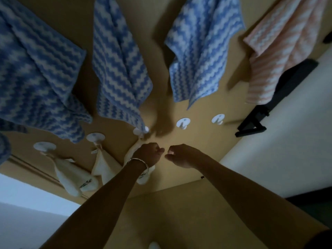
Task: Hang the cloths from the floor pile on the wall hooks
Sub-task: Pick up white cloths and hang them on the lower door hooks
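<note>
A white cloth hangs from a round white wall hook on the tan wall. My left hand, with a bangle on the wrist, is curled in front of this cloth just below the hook and seems to grip it. Beside it, my right hand has its fingers curled and holds nothing. Two more white cloths hang from hooks to the left. Two bare hooks sit to the right. The floor pile is out of view.
Three blue zigzag cloths and a pink striped cloth hang in an upper row. A black stand leans by the wall's right edge, next to a white wall.
</note>
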A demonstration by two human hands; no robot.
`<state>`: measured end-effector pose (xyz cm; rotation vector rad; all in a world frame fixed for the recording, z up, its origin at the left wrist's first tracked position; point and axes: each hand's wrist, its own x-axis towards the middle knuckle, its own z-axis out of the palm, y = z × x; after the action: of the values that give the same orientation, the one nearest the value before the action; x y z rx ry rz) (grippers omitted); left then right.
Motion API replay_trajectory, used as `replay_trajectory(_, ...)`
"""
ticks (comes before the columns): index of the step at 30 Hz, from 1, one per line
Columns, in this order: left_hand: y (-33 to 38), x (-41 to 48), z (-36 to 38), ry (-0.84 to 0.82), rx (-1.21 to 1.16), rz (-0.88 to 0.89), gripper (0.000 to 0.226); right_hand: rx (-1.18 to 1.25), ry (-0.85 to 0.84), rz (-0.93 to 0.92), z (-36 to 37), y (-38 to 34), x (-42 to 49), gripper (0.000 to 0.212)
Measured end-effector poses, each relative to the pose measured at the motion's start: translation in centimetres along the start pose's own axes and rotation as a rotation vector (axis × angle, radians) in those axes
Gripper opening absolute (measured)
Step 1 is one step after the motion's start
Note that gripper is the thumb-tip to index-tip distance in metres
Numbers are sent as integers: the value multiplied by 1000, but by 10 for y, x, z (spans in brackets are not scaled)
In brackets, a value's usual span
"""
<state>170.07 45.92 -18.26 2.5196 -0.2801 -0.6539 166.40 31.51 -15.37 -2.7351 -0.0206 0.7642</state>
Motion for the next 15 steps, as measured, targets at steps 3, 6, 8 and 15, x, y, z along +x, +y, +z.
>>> replay_trajectory(3, 24, -4, 4, -41, 12, 91, 30, 11, 29, 37, -7, 17, -19, 42)
replay_trajectory(6, 56, -10, 12, -71, 16, 172, 26, 57, 70, 103, -13, 39, -46, 41)
replay_trajectory(8, 82, -18, 22, -94, 17, 231, 22, 83, 97, 163, -13, 57, -70, 42)
replay_trajectory(15, 194, -74, 96, -218, 86, 524, 22, 134, 229, 335, 2, 137, -206, 39)
